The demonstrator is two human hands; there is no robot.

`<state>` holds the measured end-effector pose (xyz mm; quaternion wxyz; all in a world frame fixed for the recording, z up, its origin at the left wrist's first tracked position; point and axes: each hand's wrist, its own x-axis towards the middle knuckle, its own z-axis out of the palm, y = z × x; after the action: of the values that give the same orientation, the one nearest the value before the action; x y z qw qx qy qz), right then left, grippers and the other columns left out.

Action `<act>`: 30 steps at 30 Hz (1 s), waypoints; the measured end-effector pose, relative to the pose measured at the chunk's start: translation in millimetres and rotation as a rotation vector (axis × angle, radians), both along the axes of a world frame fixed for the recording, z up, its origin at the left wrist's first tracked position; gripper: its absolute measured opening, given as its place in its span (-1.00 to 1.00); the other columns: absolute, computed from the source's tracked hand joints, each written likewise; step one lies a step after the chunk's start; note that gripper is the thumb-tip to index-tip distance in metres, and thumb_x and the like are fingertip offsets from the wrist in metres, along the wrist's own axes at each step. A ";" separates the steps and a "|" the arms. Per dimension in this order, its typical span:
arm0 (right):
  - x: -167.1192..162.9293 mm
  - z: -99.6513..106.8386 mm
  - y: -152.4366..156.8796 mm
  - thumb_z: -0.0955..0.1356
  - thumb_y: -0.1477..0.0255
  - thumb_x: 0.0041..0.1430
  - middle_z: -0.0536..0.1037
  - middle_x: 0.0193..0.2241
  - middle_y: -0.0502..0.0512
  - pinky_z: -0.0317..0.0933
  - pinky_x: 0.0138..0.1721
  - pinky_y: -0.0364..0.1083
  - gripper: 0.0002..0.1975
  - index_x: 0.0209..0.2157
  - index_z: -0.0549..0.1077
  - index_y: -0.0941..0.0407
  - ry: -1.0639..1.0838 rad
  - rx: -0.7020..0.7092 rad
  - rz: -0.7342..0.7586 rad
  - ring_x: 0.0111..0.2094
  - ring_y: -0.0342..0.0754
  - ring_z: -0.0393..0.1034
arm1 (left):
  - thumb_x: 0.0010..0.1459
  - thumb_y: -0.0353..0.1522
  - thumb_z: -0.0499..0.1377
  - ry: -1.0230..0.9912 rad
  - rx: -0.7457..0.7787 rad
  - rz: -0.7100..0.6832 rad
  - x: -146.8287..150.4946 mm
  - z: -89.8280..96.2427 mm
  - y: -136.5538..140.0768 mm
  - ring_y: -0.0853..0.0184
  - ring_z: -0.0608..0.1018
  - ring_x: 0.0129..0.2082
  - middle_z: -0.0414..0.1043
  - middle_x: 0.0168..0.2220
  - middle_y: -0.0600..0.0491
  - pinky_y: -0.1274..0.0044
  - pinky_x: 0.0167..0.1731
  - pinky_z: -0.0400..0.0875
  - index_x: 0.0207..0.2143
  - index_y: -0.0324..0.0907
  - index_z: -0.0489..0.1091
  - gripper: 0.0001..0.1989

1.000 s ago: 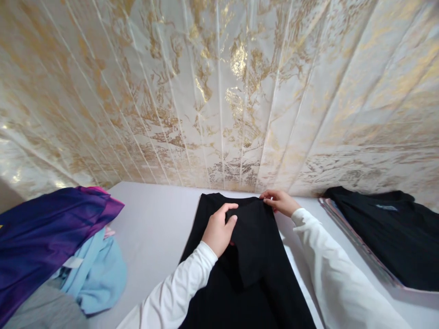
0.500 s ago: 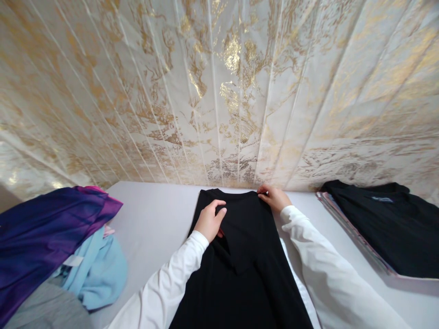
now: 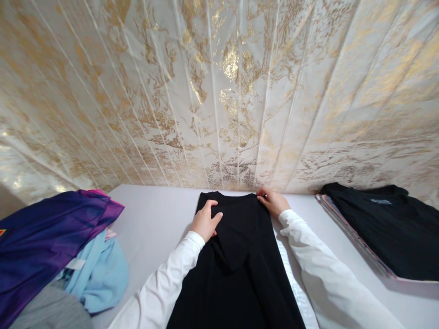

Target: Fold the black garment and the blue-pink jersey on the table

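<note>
Head view: black garment (image 3: 236, 274) lies mid-table, neck end up near the far edge of the table (image 3: 154, 210). Right hand (image 3: 273, 202) nearly closed, fingertips pinching its far right corner. Left hand (image 3: 205, 221) half open over its left part, thumb and index apart; I can't tell if the lower fingers grip. Purple garment (image 3: 51, 233) atop light-blue cloth (image 3: 101, 278) by the left edge; folded stack (image 3: 387, 228) toward the far right corner.
</note>
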<state>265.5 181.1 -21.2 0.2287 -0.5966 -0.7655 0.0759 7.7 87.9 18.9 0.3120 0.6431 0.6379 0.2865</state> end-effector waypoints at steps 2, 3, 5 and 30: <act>-1.9 0.3 -1.1 0.27 0.38 0.16 0.55 -0.30 0.01 0.18 -0.35 -0.15 -0.87 -0.24 0.40 0.01 -0.013 0.007 -0.006 -0.30 -0.06 0.44 | 0.21 -0.34 0.06 0.079 0.001 -0.023 0.3 0.7 -2.9 0.39 0.45 -0.71 0.27 -0.60 0.22 0.58 -0.57 0.34 0.05 -0.19 0.19 -0.65; -2.7 0.4 -1.6 0.27 0.39 0.16 0.55 -0.29 0.02 0.17 -0.34 -0.15 -0.86 -0.23 0.40 0.01 -0.018 0.010 -0.007 -0.29 -0.05 0.43 | 0.21 -0.31 0.06 0.113 0.000 -0.050 1.6 2.8 -5.6 0.35 0.48 -0.67 0.29 -0.61 0.21 0.56 -0.52 0.36 0.07 -0.20 0.19 -0.62; -3.6 0.6 -2.3 0.27 0.40 0.16 0.55 -0.29 0.03 0.18 -0.33 -0.15 -0.86 -0.23 0.40 0.02 -0.027 0.014 -0.009 -0.27 -0.04 0.43 | 0.18 -0.22 0.09 0.178 -0.011 -0.120 5.8 10.6 -12.3 0.26 0.53 -0.56 0.34 -0.61 0.16 0.51 -0.43 0.36 0.11 -0.23 0.17 -0.51; -16.8 32.2 -89.3 0.25 0.55 0.11 0.35 -0.03 0.15 0.24 -0.02 -0.03 -0.68 -0.07 0.30 0.06 0.017 0.164 0.241 -0.02 -0.01 0.31 | 0.15 -0.37 0.08 0.560 0.112 -0.248 9.1 33.1 -63.4 0.22 0.46 -0.09 0.41 -0.11 -0.01 0.46 -0.08 0.30 0.14 -0.12 0.16 -0.51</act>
<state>248.7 91.8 11.0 0.2722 -0.4790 -0.8333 0.0449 16.9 24.5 52.0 0.1208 0.7860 0.5992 0.0926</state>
